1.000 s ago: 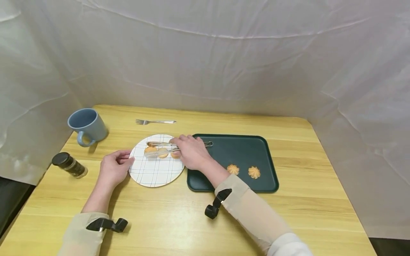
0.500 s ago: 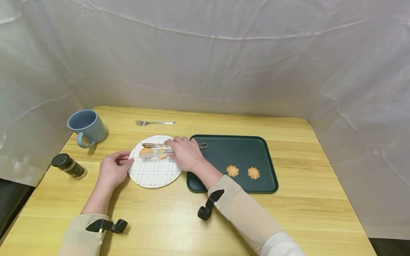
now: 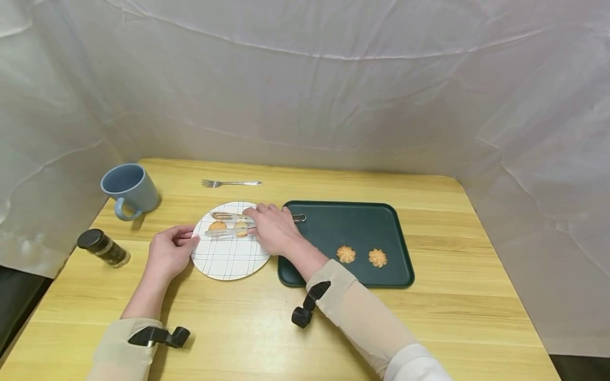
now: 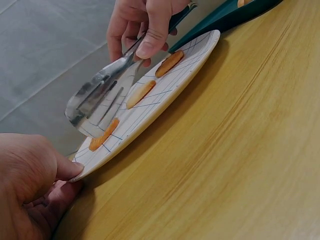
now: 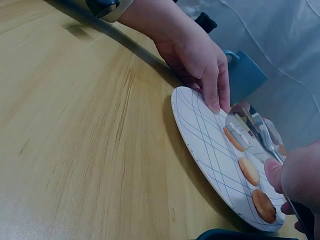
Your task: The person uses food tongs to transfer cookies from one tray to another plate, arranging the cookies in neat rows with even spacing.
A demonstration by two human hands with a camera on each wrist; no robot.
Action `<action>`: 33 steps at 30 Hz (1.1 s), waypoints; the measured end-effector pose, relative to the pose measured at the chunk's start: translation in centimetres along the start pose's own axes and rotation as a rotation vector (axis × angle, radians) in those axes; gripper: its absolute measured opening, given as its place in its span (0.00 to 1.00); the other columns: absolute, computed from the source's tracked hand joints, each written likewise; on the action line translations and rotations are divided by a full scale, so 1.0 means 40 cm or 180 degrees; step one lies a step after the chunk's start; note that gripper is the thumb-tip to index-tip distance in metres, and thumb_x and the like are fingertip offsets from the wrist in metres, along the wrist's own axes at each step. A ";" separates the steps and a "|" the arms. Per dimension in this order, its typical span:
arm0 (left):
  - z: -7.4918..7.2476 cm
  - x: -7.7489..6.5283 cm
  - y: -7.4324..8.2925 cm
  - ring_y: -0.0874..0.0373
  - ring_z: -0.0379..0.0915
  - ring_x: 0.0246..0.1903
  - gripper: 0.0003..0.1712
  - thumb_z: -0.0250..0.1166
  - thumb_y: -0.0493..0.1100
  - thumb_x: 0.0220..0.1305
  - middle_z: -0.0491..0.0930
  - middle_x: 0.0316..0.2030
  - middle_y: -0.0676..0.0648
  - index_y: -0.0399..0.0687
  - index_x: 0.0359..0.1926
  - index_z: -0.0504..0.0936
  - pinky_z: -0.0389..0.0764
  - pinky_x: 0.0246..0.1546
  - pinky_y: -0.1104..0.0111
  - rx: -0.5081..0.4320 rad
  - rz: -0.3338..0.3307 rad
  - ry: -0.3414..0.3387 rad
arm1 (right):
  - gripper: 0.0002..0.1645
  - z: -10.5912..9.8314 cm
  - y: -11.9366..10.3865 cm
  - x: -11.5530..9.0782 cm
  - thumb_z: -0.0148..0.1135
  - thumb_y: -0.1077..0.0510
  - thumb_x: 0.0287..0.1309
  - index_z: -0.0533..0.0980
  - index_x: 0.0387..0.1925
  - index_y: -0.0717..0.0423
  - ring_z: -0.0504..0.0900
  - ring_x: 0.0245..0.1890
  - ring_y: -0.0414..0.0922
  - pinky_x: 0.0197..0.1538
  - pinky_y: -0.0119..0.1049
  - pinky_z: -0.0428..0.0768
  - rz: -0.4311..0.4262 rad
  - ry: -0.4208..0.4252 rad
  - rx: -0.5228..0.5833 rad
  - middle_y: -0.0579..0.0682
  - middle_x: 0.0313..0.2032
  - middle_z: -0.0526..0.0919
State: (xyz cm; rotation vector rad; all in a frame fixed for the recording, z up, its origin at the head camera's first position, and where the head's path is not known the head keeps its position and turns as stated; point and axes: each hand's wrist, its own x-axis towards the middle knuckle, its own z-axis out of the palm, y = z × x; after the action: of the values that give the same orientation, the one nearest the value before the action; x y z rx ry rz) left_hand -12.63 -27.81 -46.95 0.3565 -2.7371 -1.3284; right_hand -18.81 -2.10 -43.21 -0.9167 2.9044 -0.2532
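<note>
My left hand (image 3: 170, 251) pinches the left rim of a round white plate (image 3: 231, 262) with blue grid lines, thumb on top. My right hand (image 3: 276, 228) grips a pair of metal tongs (image 4: 100, 95) over the plate's far side. The tongs' two arms stand apart. One arm reaches down by the leftmost cookie (image 4: 103, 135); whether they touch cannot be told. A middle cookie (image 4: 141, 94) and a right cookie (image 4: 170, 63) lie in a row with it. From the head view, the right cookie is hidden under my right hand.
Right of the plate, a dark green tray (image 3: 352, 222) holds two flower-shaped cookies (image 3: 346, 254). A fork (image 3: 231, 183) lies behind the plate. At the left stand a blue mug (image 3: 131, 188) and a black-capped spice jar (image 3: 105, 247). A pale curtain (image 3: 305, 95) encloses the table.
My right hand and the tongs have moved a little left over the plate. The leftmost cookie has shifted slightly left too. My left hand keeps its place on the rim.
</note>
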 end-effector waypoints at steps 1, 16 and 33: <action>0.000 0.000 0.000 0.50 0.80 0.44 0.20 0.66 0.40 0.73 0.85 0.48 0.35 0.32 0.61 0.83 0.75 0.35 0.79 0.0001 0.0000 0.0000 | 0.30 -0.001 0.001 0.000 0.57 0.43 0.79 0.69 0.77 0.40 0.76 0.61 0.48 0.58 0.51 0.74 0.0001 -0.0003 0.0032 0.46 0.64 0.78; -0.003 0.005 0.002 0.49 0.80 0.45 0.21 0.67 0.40 0.73 0.85 0.49 0.36 0.33 0.61 0.83 0.75 0.36 0.80 0.0003 -0.0042 -0.0021 | 0.32 -0.054 0.055 -0.062 0.60 0.43 0.77 0.69 0.77 0.41 0.73 0.67 0.49 0.66 0.56 0.70 -0.0209 0.0012 0.0374 0.46 0.66 0.76; -0.004 0.001 0.007 0.48 0.80 0.46 0.21 0.67 0.41 0.74 0.85 0.49 0.36 0.33 0.62 0.83 0.75 0.36 0.79 0.0008 -0.0086 -0.0041 | 0.32 -0.110 0.162 -0.186 0.64 0.45 0.75 0.71 0.75 0.43 0.74 0.66 0.51 0.68 0.62 0.68 -0.0221 0.0189 0.0451 0.46 0.66 0.77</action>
State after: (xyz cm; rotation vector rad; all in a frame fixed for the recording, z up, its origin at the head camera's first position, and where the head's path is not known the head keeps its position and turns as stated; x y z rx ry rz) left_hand -12.71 -27.78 -46.64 0.3878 -2.7544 -1.3383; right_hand -16.95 7.98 -39.84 -1.0033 2.8659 -0.4927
